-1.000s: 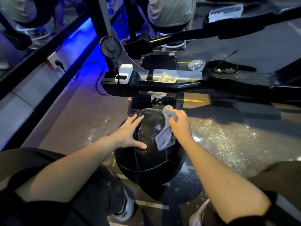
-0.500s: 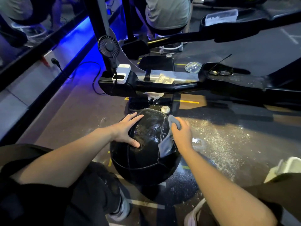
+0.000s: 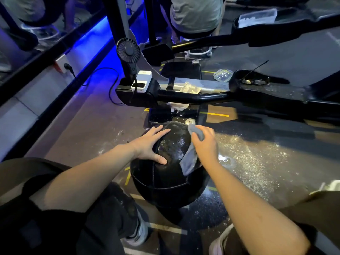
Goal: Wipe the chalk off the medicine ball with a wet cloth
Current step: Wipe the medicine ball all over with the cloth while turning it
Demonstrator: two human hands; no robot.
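A black stitched medicine ball sits on the floor between my knees, its top shiny and wet. My left hand lies flat on the ball's upper left, fingers spread, thumb pressed on the top panel. My right hand is closed on a grey-blue cloth, which drapes over the ball's upper right side. A fold of the cloth sticks out above my fingers.
A black machine frame crosses just beyond the ball, carrying a small fan and a white device. White chalk dust and wet patches cover the floor to the right. A seated person is behind the frame.
My right hand slid the cloth from the ball's top down its right side, then back up toward the far top. The left hand stayed planted on the ball.
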